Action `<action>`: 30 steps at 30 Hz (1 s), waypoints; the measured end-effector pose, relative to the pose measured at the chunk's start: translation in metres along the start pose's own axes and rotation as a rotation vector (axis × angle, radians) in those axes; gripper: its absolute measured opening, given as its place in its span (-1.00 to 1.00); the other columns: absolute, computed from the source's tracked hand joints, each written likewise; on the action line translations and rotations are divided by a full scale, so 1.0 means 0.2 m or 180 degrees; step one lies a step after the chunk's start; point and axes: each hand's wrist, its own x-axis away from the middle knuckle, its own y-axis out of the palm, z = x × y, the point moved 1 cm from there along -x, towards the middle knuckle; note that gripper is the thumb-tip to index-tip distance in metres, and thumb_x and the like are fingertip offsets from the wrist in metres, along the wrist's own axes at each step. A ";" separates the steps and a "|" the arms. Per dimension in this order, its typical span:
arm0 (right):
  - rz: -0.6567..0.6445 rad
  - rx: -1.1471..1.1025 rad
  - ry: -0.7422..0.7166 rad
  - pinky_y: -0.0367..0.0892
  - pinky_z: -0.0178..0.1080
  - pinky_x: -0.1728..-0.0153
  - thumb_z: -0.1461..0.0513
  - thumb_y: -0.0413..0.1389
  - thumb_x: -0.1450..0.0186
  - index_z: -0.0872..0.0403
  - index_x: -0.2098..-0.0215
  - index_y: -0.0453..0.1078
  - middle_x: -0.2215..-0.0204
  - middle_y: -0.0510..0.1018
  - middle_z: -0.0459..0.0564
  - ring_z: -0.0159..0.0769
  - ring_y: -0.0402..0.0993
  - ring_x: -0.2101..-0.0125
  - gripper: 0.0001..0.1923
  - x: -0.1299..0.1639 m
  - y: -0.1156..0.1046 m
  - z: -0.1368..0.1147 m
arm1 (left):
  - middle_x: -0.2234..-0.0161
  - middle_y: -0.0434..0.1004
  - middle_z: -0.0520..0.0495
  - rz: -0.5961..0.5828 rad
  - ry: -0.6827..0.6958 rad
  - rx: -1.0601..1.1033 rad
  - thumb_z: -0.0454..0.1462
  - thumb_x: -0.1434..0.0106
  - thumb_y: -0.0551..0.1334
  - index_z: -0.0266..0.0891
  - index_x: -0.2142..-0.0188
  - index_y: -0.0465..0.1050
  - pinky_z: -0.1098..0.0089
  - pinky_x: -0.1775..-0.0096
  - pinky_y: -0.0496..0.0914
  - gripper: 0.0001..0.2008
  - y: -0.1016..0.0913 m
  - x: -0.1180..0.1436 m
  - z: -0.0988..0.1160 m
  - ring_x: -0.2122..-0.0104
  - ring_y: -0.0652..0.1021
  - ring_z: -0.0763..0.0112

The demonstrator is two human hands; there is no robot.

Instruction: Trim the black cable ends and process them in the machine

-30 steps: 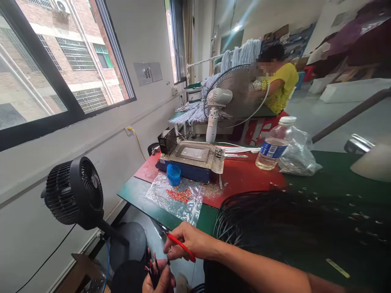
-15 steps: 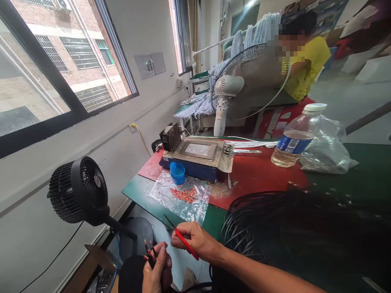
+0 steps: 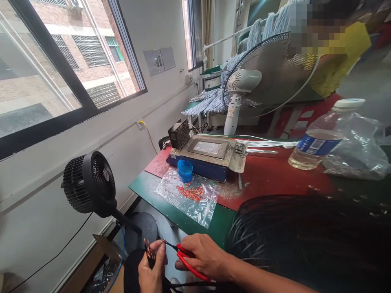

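below the table edge, left hand (image 3: 151,270) grips wires (image 3: 149,250), right hand (image 3: 205,257) grips red-handled pliers (image 3: 186,258).

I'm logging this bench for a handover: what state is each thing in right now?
Left hand: closed around a bunch of wires.
Right hand: gripping red-handled pliers, tip by the wires.
Water bottle: capped, lying tilted, partly full.
Blue cap: open side up, on a plastic bag.
Black fan: upright; whether it spins cannot be told.
White fan: upright, blades blurred.
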 end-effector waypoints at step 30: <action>-0.0139 -0.2914 0.0427 -0.03 -0.43 0.76 -0.04 -0.01 -0.13 0.14 0.67 0.26 0.86 0.16 -0.20 -0.52 0.07 0.81 -0.56 -0.03 0.03 0.01 | 0.85 0.14 0.23 -0.0742 -0.0595 0.0751 -0.04 0.34 0.36 -0.31 0.37 0.43 0.52 0.67 -0.18 -0.46 0.07 0.06 -0.05 0.82 0.04 0.75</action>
